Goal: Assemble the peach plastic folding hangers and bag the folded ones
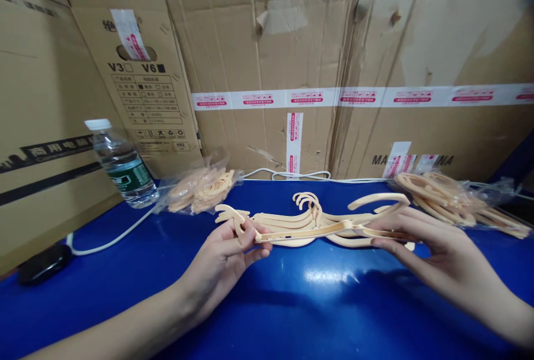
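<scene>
Between my two hands is a beige folding clothes hanger [306,232], held level above the blue table. My left hand [233,246] pinches its left end, where a curved piece sticks up past the fingers. Around the right part, my right hand [434,237] has closed its thumb and fingers; a curved arm rises above that hand. Just behind the held hanger, several beige hangers [287,221] lie stacked on the table, their hooks [306,200] bunched in the middle. The fingers and the held hanger partly cover this stack.
Clear bags of beige hangers lie at the back left [200,187] and back right [442,198]. A water bottle [125,168] stands at left near a black object [45,264] and a white cable [112,246]. Cardboard boxes [267,137] wall off the blue table's [292,304] back.
</scene>
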Motion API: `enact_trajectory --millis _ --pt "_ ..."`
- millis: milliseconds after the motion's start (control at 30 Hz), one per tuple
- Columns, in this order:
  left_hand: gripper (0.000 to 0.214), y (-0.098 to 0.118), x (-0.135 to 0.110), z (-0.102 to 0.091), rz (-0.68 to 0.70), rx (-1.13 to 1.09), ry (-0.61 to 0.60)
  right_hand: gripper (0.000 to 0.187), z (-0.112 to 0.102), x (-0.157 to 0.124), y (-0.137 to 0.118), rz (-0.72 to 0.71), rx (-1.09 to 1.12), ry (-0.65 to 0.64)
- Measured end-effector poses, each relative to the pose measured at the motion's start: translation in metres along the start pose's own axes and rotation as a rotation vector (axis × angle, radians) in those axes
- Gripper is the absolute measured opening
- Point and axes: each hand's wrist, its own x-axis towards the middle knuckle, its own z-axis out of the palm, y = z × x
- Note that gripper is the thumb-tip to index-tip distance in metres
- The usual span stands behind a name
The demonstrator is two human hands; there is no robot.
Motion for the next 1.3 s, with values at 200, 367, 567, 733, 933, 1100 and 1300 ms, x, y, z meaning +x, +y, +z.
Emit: enact_trajectory --millis 200,367,567,733,933,1100,1300 --pt "0.025 -0.001 -0.001 -0.001 0.010 0.038 0.007 0.010 0.000 -0.001 -0.005 -0.069 -0.043 0.030" --pt "0.023 -0.002 0.001 -0.003 -0.030 -0.018 0.048 0.012 -0.001 -0.001 -0.003 -0.096 -0.078 0.053" --pt "0.022 0.001 -0.001 -0.001 -0.048 -0.026 0.063 0.009 -0.002 -0.002 0.000 -0.081 -0.088 0.061" --pt "0.028 -0.002 0.001 -0.005 -0.028 0.024 0.040 0.011 0.000 -0.002 -0.002 -0.068 -0.058 0.039" --pt "0.037 -0.004 0.003 -0.006 0.015 0.059 0.088 0.009 0.002 0.000 -0.009 -0.084 -0.058 0.050" --pt "0.041 -0.004 0.005 -0.003 0.087 0.083 0.145 0.009 0.003 -0.003 -0.015 -0.015 -0.038 0.007" --pt "0.043 -0.003 0.005 -0.002 0.088 0.026 0.185 0.015 0.004 -0.006 -0.014 0.176 0.064 -0.023"
